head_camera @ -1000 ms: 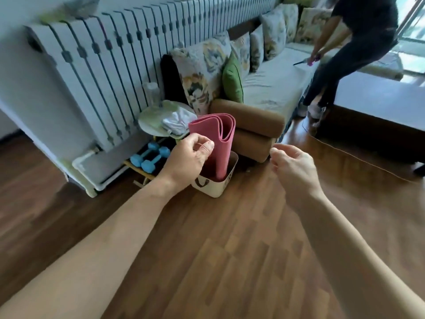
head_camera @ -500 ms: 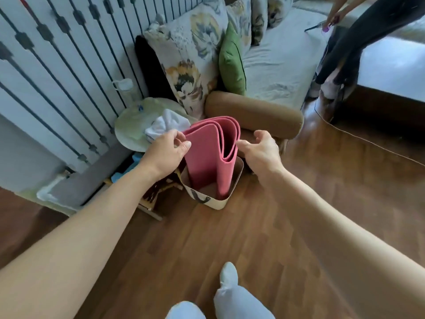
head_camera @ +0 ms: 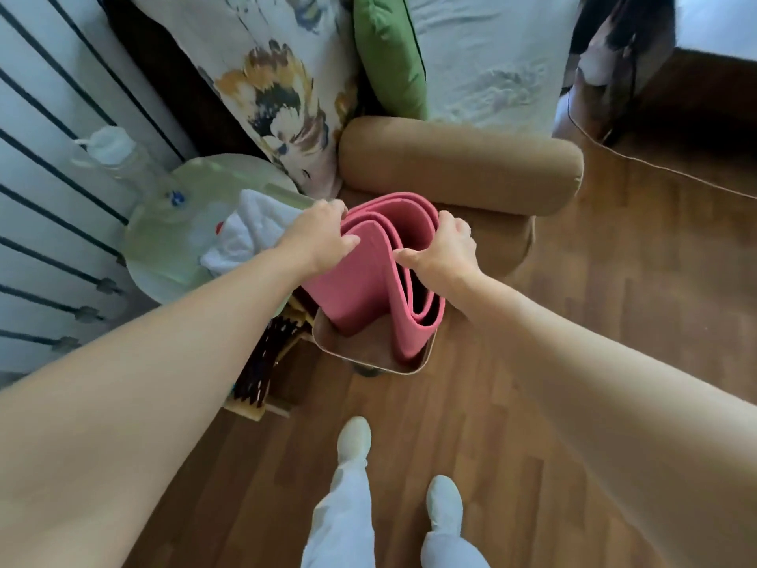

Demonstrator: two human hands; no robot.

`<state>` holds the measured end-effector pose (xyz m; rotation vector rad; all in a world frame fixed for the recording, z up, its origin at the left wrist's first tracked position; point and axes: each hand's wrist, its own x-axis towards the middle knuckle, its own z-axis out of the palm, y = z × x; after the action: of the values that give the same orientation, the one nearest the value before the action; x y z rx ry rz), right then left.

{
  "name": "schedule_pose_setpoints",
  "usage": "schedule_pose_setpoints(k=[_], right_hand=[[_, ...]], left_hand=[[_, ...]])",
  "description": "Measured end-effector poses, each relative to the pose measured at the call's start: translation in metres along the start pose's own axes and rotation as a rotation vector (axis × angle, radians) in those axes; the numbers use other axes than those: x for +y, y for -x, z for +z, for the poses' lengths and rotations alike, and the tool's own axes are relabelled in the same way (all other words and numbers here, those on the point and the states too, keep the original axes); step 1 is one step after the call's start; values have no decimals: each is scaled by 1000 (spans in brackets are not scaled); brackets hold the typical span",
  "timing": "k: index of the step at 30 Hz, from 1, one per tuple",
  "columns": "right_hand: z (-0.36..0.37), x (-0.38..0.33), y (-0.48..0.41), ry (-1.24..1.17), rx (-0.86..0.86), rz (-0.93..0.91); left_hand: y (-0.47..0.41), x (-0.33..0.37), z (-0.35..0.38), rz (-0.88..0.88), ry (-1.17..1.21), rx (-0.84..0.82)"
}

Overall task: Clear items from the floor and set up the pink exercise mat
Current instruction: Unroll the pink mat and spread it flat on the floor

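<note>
The pink exercise mat [head_camera: 368, 289], loosely folded into upright loops, stands in a beige basket [head_camera: 368, 358] on the wooden floor beside the sofa arm. My left hand [head_camera: 319, 235] grips the mat's left top edge, fingers curled over it. On the right side, my right hand [head_camera: 446, 248] clasps the top edge, thumb inside the fold. The mat's lower end is hidden in the basket.
A brown sofa arm [head_camera: 458, 166] lies just behind the mat. A round pale-green side table [head_camera: 172, 239] with a white cloth [head_camera: 245, 231] and a clear bottle [head_camera: 118, 157] stands left, against the radiator. My feet [head_camera: 354, 440] are on the floor below. A cable [head_camera: 655, 166] crosses the floor at right.
I have stepped closer and leaned over the basket. Both hands have moved from beside the mat to closing on its top edges.
</note>
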<state>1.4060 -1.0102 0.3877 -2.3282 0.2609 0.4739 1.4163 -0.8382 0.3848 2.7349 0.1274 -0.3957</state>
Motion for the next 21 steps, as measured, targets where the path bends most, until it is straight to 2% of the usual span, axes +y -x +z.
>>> schedule_pose_setpoints(k=[4, 11, 18, 21], right_hand=[[34, 15, -45, 56, -9, 103], [73, 28, -97, 171, -21, 222], [80, 20, -133, 219, 9, 294], [87, 16, -136, 257, -29, 286]], left_hand=[[-54, -28, 31, 44, -132, -110], [-119, -55, 59, 123, -230, -187], [-159, -53, 75, 143, -196, -246], [-167, -53, 79, 151, -209, -227]])
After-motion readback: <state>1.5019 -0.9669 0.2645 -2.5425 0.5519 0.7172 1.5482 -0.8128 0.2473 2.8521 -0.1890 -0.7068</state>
